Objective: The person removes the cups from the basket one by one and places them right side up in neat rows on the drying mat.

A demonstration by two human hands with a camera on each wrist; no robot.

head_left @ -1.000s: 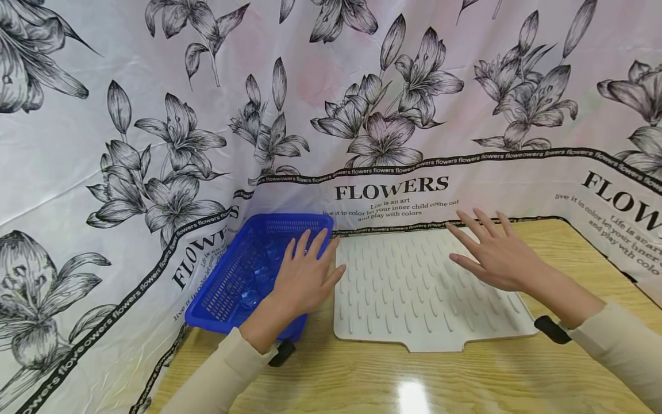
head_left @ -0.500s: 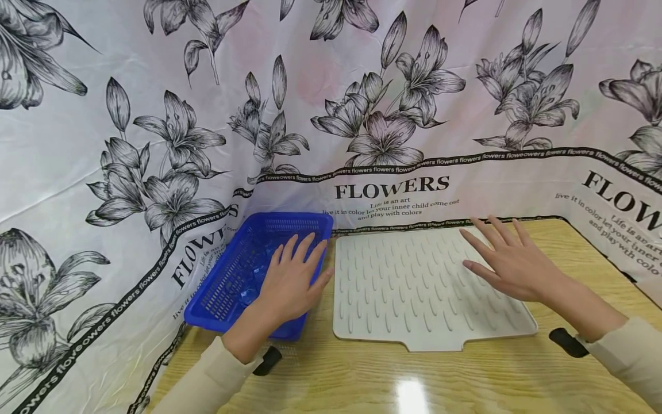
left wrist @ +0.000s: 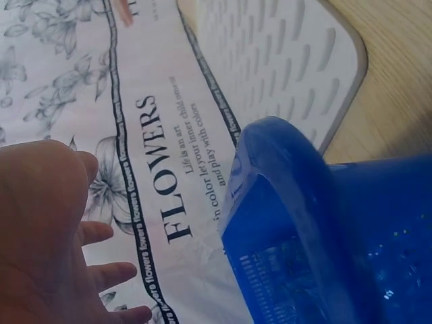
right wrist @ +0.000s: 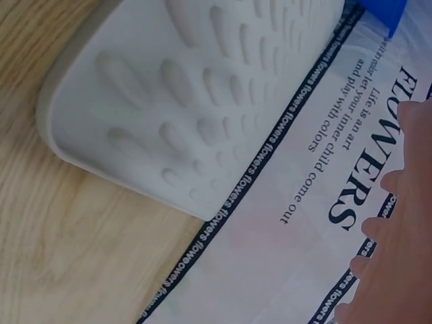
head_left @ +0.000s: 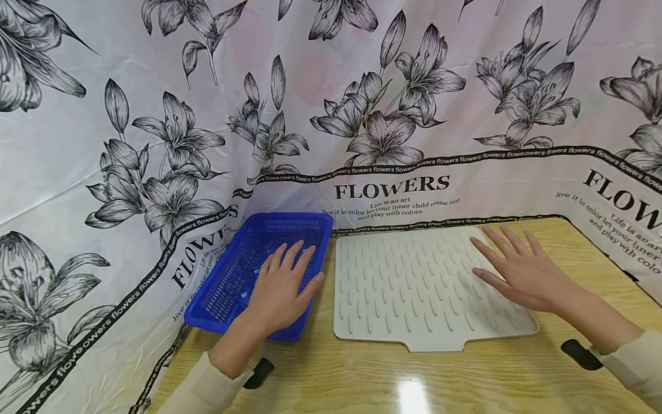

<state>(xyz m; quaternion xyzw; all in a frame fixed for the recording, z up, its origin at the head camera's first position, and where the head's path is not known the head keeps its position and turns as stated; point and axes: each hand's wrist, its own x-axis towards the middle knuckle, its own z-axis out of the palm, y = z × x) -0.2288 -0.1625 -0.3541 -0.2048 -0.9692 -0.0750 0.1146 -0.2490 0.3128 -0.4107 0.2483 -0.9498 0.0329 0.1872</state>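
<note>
Basket (head_left: 295, 218), blue and perforated, at the left of the counter (head_left: 362, 379), near the cloth; clear pieces (head_left: 244, 297) lie inside, their kind too indistinct to tell. Left grip (head_left: 279, 290), released, fingers spread and holding nothing, lies across the line of sight to the basket's near right part and hides some of the contents. Board (head_left: 393, 293), white and ridged, with a tab on its near edge, lies flat just right of the basket, a strip of counter between. Right grip (head_left: 527, 276), likewise released and spread, screens the board's right edge. Counter: pale wood grain, with a bright reflection in front of the board. Cloth (head_left: 289, 132), white with black lilies and "FLOWERS" lettering, encloses the back and both sides. Cream sleeves (head_left: 199, 388) cover the forearms.
</note>
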